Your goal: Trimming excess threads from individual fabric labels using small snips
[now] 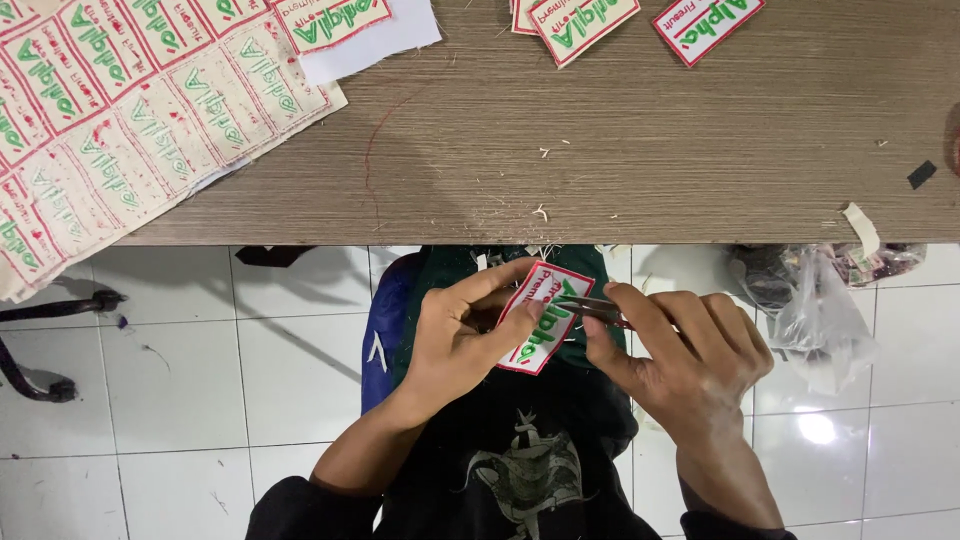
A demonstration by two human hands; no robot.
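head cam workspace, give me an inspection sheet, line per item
surface: wooden table, brown, with a red curved mark and thread bits.
job's things: left hand pinches one embroidered patch, white with a red border; right hand holds small metal snips at its edge.
clutter: uncut patch sheet at the table's left, hanging over the edge; loose cut patches at the far edge; white paper; fabric scraps.
grippers: both hands closed on what they hold, over the lap.
cables: nothing seen.
surroundings: white tiled floor; clear plastic bag at the right.
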